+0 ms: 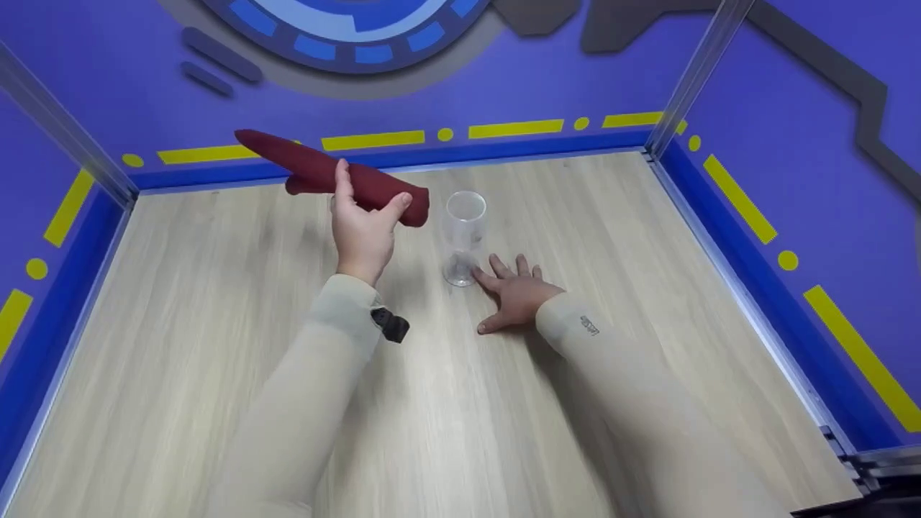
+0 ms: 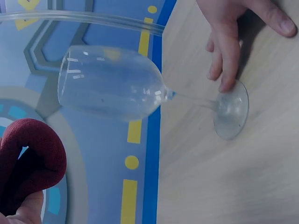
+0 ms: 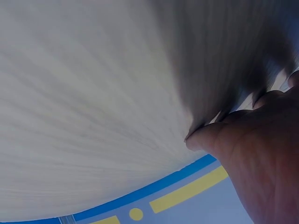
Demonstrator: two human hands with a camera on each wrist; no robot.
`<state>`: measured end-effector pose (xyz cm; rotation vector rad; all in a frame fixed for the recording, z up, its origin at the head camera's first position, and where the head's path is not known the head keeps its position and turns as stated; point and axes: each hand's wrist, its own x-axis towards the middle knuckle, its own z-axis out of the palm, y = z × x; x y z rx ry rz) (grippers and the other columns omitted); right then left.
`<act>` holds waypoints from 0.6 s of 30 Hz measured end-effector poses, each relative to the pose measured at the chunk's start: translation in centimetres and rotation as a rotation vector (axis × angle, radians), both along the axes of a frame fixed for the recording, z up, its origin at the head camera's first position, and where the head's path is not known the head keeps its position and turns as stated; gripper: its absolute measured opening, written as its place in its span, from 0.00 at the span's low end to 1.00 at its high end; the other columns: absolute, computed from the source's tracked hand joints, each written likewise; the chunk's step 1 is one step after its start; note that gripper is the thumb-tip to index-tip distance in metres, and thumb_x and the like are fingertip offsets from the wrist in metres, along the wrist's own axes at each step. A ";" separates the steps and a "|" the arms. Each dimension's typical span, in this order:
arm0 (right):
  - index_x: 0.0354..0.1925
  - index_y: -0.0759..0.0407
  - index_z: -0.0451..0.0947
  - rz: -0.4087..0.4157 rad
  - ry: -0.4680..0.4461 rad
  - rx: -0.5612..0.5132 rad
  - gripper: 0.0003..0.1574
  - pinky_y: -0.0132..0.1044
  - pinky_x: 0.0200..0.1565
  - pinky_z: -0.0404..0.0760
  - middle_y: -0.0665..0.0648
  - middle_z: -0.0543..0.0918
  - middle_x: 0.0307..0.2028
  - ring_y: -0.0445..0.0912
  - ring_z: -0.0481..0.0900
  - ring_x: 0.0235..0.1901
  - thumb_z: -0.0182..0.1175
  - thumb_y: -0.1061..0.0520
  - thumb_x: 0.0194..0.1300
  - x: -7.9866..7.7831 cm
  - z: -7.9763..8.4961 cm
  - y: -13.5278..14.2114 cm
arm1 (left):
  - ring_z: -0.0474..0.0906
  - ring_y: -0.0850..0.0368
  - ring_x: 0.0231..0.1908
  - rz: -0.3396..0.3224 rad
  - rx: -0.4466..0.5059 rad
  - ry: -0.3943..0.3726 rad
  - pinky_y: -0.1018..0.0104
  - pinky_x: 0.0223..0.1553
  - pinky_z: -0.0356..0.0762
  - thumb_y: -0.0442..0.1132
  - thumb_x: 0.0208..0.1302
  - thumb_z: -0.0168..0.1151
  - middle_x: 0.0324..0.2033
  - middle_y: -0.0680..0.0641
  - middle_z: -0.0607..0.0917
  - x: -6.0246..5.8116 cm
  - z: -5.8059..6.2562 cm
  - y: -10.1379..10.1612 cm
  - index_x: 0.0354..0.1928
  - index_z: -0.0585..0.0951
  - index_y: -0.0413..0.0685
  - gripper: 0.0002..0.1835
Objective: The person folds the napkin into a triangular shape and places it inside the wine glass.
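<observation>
A clear wine glass (image 1: 466,229) stands upright on the table, its bowl, stem and round foot (image 2: 231,111) plain in the left wrist view. To the left, my left hand (image 1: 363,234) grips a folded dark red cloth (image 1: 360,183) in the air, thumb and a finger across its near side. The cloth's looped end (image 2: 44,154) faces the left wrist camera. My right hand (image 1: 519,298) is spread low over the table with fingers straight, one fingertip right at the glass foot. In the right wrist view the same hand (image 3: 257,154) shows, but the glass does not.
The pale wood-grain table (image 1: 446,403) is bordered by blue-purple panels (image 1: 403,108) with yellow dashes at the back and sides. Metal posts (image 1: 694,79) stand at the back corners. A black strap clip (image 1: 390,325) sits on the left wrist.
</observation>
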<state>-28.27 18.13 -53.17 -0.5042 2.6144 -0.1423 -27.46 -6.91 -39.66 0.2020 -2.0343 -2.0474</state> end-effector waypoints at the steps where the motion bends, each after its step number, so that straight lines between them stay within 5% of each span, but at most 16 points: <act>1: 0.71 0.30 0.34 -0.001 0.001 0.000 0.71 0.67 0.64 0.38 0.54 0.34 0.74 0.70 0.29 0.68 0.58 0.17 0.36 0.0 0.0 0.0 | 0.69 0.61 0.55 0.003 -0.001 0.002 0.68 0.57 0.71 0.41 0.48 0.73 0.65 0.49 0.60 0.0 0.2 0.2 0.71 0.48 0.69 0.54; 18: 0.71 0.29 0.34 0.006 0.015 0.020 0.71 0.67 0.64 0.40 0.54 0.34 0.74 0.70 0.31 0.68 0.57 0.16 0.36 -0.2 -0.3 0.1 | 0.70 0.59 0.54 -0.002 -0.049 0.081 0.69 0.50 0.75 0.42 0.48 0.73 0.63 0.46 0.61 0.0 1.9 3.6 0.71 0.50 0.66 0.53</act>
